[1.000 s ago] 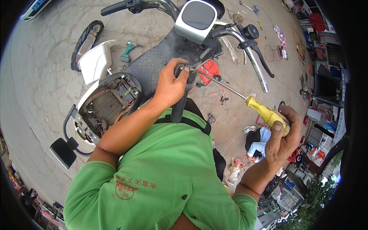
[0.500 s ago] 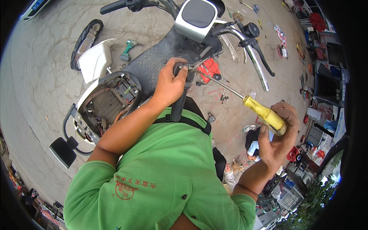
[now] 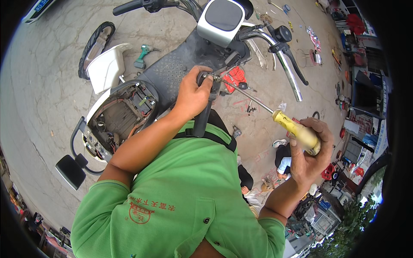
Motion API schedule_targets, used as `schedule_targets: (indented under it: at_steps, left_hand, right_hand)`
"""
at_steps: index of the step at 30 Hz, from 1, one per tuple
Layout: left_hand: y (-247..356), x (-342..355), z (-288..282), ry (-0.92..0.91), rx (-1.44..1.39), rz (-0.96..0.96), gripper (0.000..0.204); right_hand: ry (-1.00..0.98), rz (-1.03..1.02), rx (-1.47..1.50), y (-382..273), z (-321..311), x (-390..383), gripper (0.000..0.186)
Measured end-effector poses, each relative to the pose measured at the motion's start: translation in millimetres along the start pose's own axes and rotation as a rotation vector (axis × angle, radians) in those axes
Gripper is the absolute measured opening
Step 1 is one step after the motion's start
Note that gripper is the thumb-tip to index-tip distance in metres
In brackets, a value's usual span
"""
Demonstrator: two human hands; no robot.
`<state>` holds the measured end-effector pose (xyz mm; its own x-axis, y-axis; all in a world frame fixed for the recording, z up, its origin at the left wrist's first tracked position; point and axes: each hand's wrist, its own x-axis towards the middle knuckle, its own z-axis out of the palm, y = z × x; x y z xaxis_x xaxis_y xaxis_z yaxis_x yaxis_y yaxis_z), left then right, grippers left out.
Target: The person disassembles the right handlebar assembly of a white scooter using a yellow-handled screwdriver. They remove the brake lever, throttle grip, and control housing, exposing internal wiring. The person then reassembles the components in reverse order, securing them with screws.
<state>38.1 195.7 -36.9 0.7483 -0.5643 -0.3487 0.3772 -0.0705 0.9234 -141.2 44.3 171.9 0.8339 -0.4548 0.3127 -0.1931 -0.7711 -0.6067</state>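
Observation:
My left hand point(image 3: 195, 92) is wrapped round the top of a black handlebar grip point(image 3: 201, 122), whose lower end points toward my waist. A small metal fitting point(image 3: 216, 77) shows at the upper end, beside my thumb. In my right hand point(image 3: 312, 157) is the handle of a long screwdriver point(image 3: 289, 121) with a yellow grip and a thin metal shaft. Its shaft slants up and left, and the tip meets the fitting by my left thumb. Whether the tip sits in a screw is too small to tell.
Ahead stands a scooter with a dark footboard point(image 3: 172, 64), chrome handlebar point(image 3: 286, 69) and opened rear body point(image 3: 122, 112). A seat point(image 3: 97, 47), white panel point(image 3: 106, 69), green power drill point(image 3: 144, 56) and red tool case point(image 3: 235, 76) lie on the ground. A person's shoe point(image 3: 279, 142) shows beyond my right arm.
The fingers of my right hand have shifted slightly round the screwdriver's handle, and the handle has turned. My left hand and the handlebar grip have moved slightly right.

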Motion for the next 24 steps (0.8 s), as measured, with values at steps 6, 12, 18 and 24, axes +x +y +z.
schedule_targets:
  at_steps: [6,12,18,24]
  left_hand:
    - [14.9,-4.7,2.9,-0.034,-0.165,-0.120,0.024]
    - [24.5,-7.8,3.4,-0.057,-0.161,-0.108,0.024]
    - [24.5,-10.2,9.9,-0.102,-0.047,0.033,0.023]
    - [24.8,-11.4,15.2,-0.147,0.057,0.163,0.023]
  right_hand:
    - [0.103,-0.133,0.042,10.7,4.3,-6.1,0.045]
    - [0.232,-0.074,0.140,12.5,-12.1,-6.2,0.029]
    - [-0.003,0.111,0.028,33.7,51.3,1.8,0.014]
    - [0.027,-0.177,-0.025,44.7,123.9,10.2,0.011]
